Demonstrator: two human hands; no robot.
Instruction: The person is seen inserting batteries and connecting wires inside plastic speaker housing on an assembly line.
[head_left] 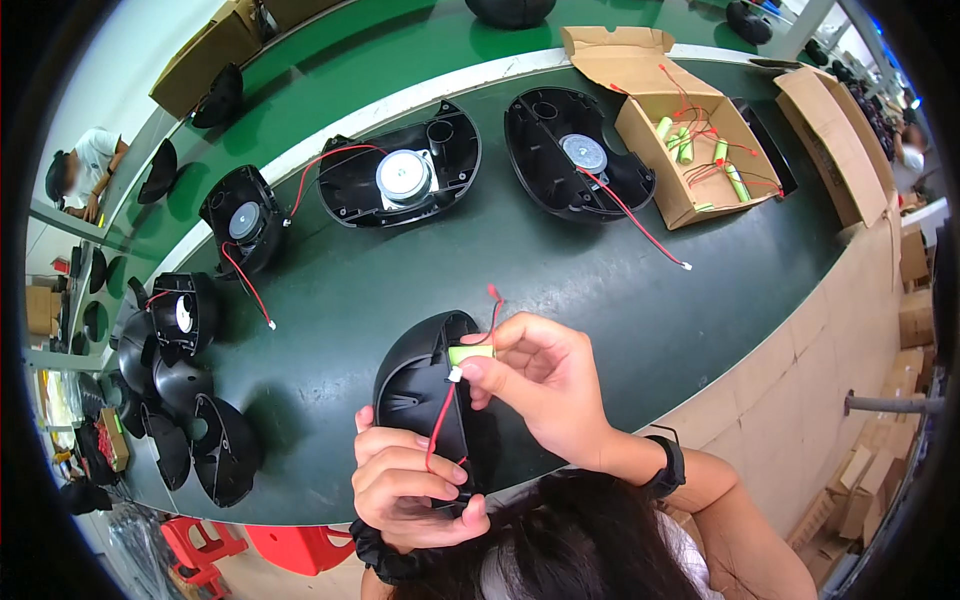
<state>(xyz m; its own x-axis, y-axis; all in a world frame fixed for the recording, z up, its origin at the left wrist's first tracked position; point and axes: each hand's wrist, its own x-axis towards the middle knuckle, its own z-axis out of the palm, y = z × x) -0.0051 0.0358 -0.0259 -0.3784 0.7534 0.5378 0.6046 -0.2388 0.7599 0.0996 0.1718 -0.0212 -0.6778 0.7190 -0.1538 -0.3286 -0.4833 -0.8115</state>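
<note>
A black plastic speaker shell [412, 382] stands tilted on the green table in front of me. My left hand [408, 485] is closed around its lower part, fingers curled at the near edge. Between the thumb and fingers of my right hand [540, 385] is a light green battery [467, 354], at the shell's upper edge. From it a thin red and black lead rises to a small red plug [494, 292]. Just below the battery, beside my right thumb, is a white connector [455, 374] on a red wire [438, 425] that runs down along the shell.
Across the table [400, 270] lie several open black shells with round speakers [404, 175] and loose wires. An open cardboard box [690, 215] of green batteries is at the far right. More black shells [225, 450] crowd the left side. Red stools [300, 548] stand below the near edge.
</note>
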